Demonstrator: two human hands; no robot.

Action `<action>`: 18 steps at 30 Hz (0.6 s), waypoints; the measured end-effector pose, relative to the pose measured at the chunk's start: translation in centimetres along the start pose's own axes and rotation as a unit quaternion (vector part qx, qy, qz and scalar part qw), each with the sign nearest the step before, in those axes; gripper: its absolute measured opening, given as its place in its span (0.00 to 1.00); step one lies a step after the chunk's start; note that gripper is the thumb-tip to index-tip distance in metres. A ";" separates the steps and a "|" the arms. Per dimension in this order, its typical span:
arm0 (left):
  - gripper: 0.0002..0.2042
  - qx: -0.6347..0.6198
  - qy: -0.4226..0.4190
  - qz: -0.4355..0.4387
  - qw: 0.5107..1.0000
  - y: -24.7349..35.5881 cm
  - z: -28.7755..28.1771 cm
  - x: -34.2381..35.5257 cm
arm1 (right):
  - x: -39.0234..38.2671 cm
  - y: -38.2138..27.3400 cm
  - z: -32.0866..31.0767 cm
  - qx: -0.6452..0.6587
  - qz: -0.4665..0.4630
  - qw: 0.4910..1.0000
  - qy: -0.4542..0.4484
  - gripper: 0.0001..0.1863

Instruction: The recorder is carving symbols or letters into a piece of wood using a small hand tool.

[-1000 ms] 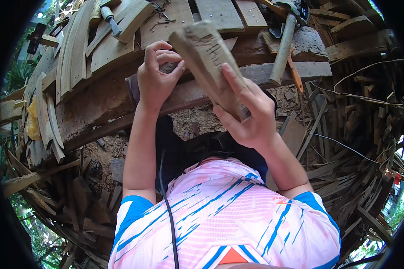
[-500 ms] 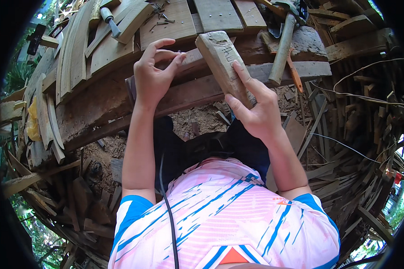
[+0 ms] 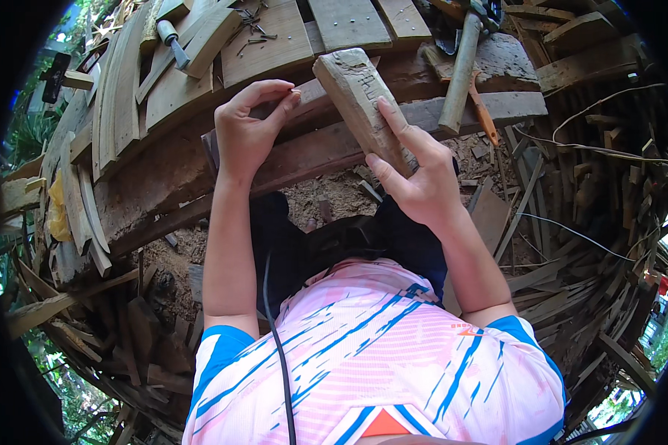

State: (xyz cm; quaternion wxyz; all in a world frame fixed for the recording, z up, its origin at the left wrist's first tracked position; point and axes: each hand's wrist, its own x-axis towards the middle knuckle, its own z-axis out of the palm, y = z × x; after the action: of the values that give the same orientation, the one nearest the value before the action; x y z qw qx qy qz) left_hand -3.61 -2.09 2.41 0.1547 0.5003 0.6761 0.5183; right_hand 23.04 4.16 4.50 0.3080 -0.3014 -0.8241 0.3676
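My right hand (image 3: 416, 170) is closed round the lower end of a thick wooden block (image 3: 364, 100), rough and worn, with dark handwriting on its upper face. The block is held tilted, its far end over the beam. To its left, my left hand (image 3: 251, 122) is raised with thumb and forefinger pinched together. A tiny pale thing shows at those fingertips, too small to name. Just beyond that hand, several loose nails (image 3: 258, 38) lie on the wooden boards (image 3: 271, 48).
A chisel (image 3: 172, 44) rests on planks at the far left. At the right, a hammer (image 3: 464, 70) leans over the beam (image 3: 497, 111), beside an orange-handled tool (image 3: 482, 111). A yellow plastic bag (image 3: 58, 208) hangs left. Wood scraps (image 3: 564, 282) are piled at the right.
My left thumb and forefinger have drawn closer together, and that hand sits slightly lower and further left. The block in my right hand has shifted slightly left in view.
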 end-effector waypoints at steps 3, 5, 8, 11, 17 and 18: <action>0.09 -0.001 -0.002 0.008 1.000 -0.1 0.0 0.0 | -0.1 0.2 0.2 -0.003 -0.005 1.000 0.004 0.39; 0.09 0.001 0.002 0.007 1.000 0.0 0.1 0.0 | -0.1 0.3 0.3 -0.002 -0.012 1.000 0.009 0.39; 0.09 0.008 0.005 0.008 1.000 0.2 0.1 0.0 | -0.1 0.3 0.3 -0.004 -0.017 1.000 0.013 0.39; 0.09 0.010 0.007 0.011 1.000 0.1 0.1 0.0 | -0.1 0.1 0.2 -0.005 -0.008 1.000 0.006 0.40; 0.11 0.006 0.009 0.019 1.000 -0.4 0.1 0.0 | -0.1 0.1 0.3 -0.012 -0.008 1.000 0.003 0.40; 0.14 0.017 0.005 0.028 0.999 -0.4 0.1 -0.1 | -0.1 0.1 0.2 -0.010 -0.007 1.000 0.003 0.40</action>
State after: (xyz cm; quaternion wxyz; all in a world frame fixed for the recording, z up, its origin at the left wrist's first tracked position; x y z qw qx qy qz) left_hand -3.75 -2.07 1.97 0.1283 0.5195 0.6711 0.5132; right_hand 22.97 3.98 4.29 0.3099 -0.2994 -0.8292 0.3560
